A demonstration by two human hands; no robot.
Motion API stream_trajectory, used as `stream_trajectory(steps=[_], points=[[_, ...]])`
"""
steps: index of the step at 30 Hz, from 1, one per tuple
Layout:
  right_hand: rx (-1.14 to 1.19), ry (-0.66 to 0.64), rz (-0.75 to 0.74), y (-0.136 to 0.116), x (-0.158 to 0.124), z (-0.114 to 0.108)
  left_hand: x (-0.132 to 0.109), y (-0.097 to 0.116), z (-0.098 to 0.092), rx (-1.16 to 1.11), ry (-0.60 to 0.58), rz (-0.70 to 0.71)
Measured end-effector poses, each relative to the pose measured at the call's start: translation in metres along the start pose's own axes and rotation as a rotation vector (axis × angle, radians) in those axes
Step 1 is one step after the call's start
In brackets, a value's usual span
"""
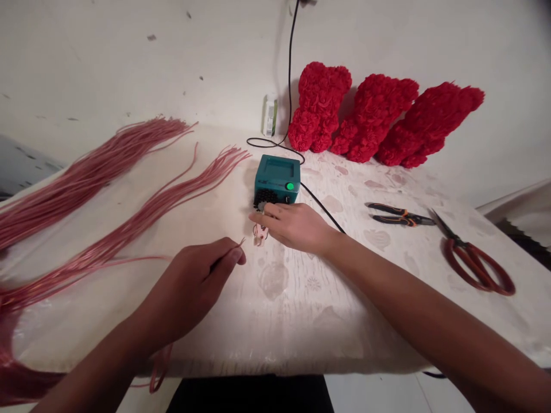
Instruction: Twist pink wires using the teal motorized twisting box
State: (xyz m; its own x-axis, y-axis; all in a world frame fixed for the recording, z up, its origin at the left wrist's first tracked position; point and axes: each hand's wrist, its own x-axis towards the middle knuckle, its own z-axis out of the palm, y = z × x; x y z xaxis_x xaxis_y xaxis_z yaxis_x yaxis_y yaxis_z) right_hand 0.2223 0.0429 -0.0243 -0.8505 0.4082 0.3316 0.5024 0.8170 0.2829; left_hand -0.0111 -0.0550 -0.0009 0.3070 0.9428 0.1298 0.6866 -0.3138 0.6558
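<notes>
My left hand is closed in a pinch on a thin reddish-pink wire, whose split end sticks out past the thumb. The wire's tail trails back to the left and hangs below the hand. A small teal machine with a green button sits in front of me. My right hand is at its lower front, fingers curled together beside a dark bristly part. What those fingers grip is hidden. Just under the fingertips lies a small pinkish-white piece, too small to name.
Two bundles of reddish-pink wires lie at left. Three red rose bears lean along the wall, near a white bottle. A black cable runs to the machine. Pliers and red-handled scissors lie at right.
</notes>
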Motion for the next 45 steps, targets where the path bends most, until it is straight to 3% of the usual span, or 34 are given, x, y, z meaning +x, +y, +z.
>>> stream_trajectory(steps=[18, 31, 45], points=[[0.034, 0.203, 0.097, -0.006, 0.003, 0.026, -0.006, 0.012, 0.037, 0.2, -0.044, -0.021], [0.184, 0.083, 0.262, -0.012, 0.006, 0.022, 0.007, 0.014, 0.041, 0.077, 0.012, -0.16], [0.198, 0.131, 0.283, -0.013, 0.004, 0.028, 0.012, 0.016, 0.045, 0.047, 0.065, -0.212]])
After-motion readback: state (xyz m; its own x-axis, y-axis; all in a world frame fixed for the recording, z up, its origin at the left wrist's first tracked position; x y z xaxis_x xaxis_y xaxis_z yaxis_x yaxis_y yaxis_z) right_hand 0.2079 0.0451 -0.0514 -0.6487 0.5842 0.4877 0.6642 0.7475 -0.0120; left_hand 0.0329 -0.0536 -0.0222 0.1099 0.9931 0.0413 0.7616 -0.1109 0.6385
